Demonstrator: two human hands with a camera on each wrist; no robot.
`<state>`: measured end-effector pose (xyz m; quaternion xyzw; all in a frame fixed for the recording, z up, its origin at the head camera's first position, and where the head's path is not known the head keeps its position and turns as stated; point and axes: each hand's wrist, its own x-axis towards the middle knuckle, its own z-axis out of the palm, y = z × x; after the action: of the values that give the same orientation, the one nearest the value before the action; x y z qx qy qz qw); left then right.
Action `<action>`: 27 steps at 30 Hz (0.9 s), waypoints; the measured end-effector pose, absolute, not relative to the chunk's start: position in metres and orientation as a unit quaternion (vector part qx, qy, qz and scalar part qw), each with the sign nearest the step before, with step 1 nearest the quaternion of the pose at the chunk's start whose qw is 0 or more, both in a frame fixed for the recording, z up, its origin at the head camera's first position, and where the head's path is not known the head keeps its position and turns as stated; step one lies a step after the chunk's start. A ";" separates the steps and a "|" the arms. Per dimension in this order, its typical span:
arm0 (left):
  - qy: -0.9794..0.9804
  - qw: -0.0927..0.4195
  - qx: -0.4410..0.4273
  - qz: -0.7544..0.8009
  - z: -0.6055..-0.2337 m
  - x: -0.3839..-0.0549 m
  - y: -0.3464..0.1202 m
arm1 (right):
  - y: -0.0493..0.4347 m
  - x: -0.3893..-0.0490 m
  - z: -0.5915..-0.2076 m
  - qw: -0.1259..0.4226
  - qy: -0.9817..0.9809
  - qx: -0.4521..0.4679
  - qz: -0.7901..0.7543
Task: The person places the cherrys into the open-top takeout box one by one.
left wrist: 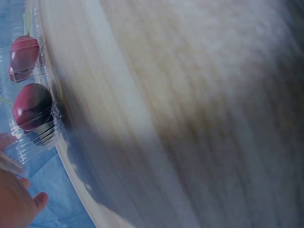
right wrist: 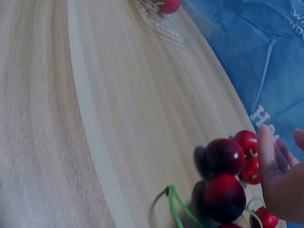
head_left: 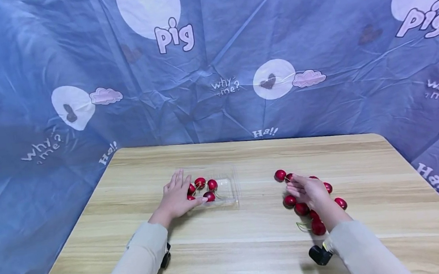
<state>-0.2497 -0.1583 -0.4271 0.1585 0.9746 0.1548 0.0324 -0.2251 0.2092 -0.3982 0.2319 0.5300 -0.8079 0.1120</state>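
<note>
A clear plastic box point(head_left: 231, 192) on the table holds several red cherries point(head_left: 212, 185) with green stems. My left hand point(head_left: 174, 200) lies over the box's left end, fingers spread and mostly straight, thumb at its near side. In the left wrist view, two cherries point(left wrist: 32, 107) show through the box wall point(left wrist: 54, 126). On the right, my right hand point(head_left: 309, 191) hovers among loose cherries point(head_left: 302, 209), fingers loosely extended. The right wrist view shows those fingers point(right wrist: 268, 154) beside a red cherry point(right wrist: 251, 170); no cherry shows gripped, though the palm side is partly hidden.
The loose cherries lie in a scattered group, some beyond the right hand point(head_left: 340, 203) and some under the wrist. A light wooden table point(head_left: 236, 252) carries everything. Blue printed cloth point(head_left: 208, 111) hangs behind and beside it. Each wrist bears a black camera point(head_left: 320, 255).
</note>
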 end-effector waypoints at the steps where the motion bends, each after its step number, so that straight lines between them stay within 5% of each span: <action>1: 0.974 0.032 0.159 0.156 -0.427 -0.250 -0.158 | 0.211 -0.225 -0.398 0.111 0.529 0.236 -0.808; 27: 0.974 0.041 0.159 0.158 -0.426 -0.250 -0.158 | 0.216 -0.226 -0.400 0.086 0.558 0.303 -0.768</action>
<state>-0.2501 -0.1579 -0.4263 0.1586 0.9737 0.1584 0.0413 -0.2257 0.2156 -0.3999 0.3031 0.5577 -0.7678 0.0863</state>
